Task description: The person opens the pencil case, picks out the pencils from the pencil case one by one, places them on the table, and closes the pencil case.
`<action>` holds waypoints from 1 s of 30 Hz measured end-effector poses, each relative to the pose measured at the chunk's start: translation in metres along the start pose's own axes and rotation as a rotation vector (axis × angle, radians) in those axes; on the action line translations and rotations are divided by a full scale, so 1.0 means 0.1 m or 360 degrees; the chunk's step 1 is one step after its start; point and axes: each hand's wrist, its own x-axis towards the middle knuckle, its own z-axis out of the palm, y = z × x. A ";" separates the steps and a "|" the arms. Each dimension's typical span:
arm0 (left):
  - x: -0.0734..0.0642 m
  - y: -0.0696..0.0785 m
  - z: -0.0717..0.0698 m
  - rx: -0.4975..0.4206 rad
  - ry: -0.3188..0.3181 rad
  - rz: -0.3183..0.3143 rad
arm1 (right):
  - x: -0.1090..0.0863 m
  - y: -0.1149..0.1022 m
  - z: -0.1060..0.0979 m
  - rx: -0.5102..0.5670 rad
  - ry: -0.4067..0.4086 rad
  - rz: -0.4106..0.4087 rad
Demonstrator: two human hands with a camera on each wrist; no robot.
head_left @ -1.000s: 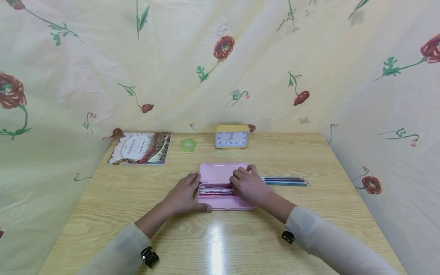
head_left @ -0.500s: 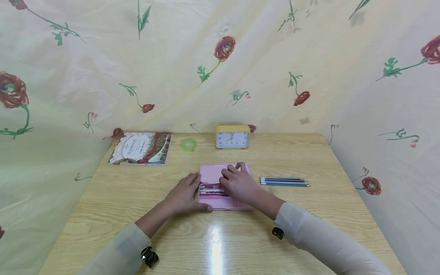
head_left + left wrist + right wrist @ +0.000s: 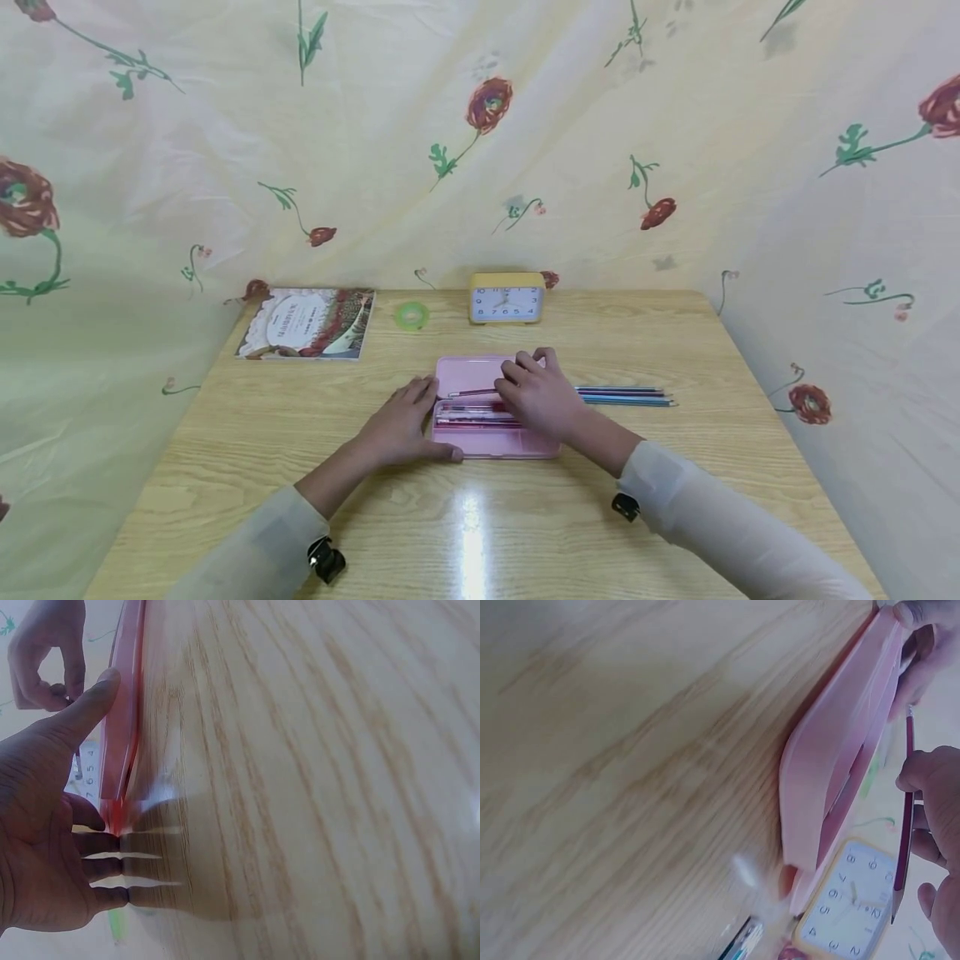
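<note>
A pink pencil case [image 3: 468, 377] lies unfolded on the table, with several pencils [image 3: 468, 414] in its front tray. My left hand [image 3: 401, 425] steadies its left end, fingers spread at the side and thumb [image 3: 105, 686] against the front wall. Over the right half of the case, my right hand [image 3: 542, 400] pinches a dark red pencil [image 3: 906, 832] between thumb and fingers. Its blunt end points left and its sharpened tip right, as the right wrist view shows. The right hand hides part of the tray and lid.
Several blue and dark pencils [image 3: 626, 397] lie on the table right of the case. Behind it stand a yellow alarm clock [image 3: 507, 300], a green tape roll [image 3: 412, 316] and a flat book [image 3: 306, 325]. Floral cloth hangs around the table.
My right hand reached left into the case, then moved back right and up with a dark red pencil lifted out of the tray. The left hand has stayed in place.
</note>
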 end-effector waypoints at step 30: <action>0.01 -0.02 0.02 -0.0011 -0.0028 -0.0001 | -1.21 0.74 -0.12 -0.0090 -0.0130 0.0368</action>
